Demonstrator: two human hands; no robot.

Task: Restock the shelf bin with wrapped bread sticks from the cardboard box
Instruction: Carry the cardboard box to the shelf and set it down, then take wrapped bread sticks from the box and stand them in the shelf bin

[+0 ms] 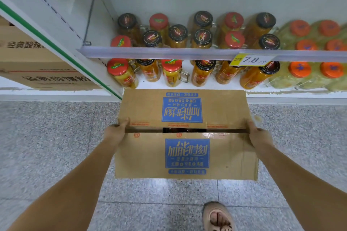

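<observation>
The cardboard box (pixel 185 155) has its top flaps nearly meeting, with a narrow slit between them. The left hand (pixel 115 131) curls over the box's left edge, the right hand (pixel 258 134) over its right. Jars (pixel 172 73) crowd just beyond its far edge; open floor (pixel 56 137) flanks it.

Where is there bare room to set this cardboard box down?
Bare floor lies left of the cardboard box and right of it. The lower shelf is packed with jars up to its front.
</observation>
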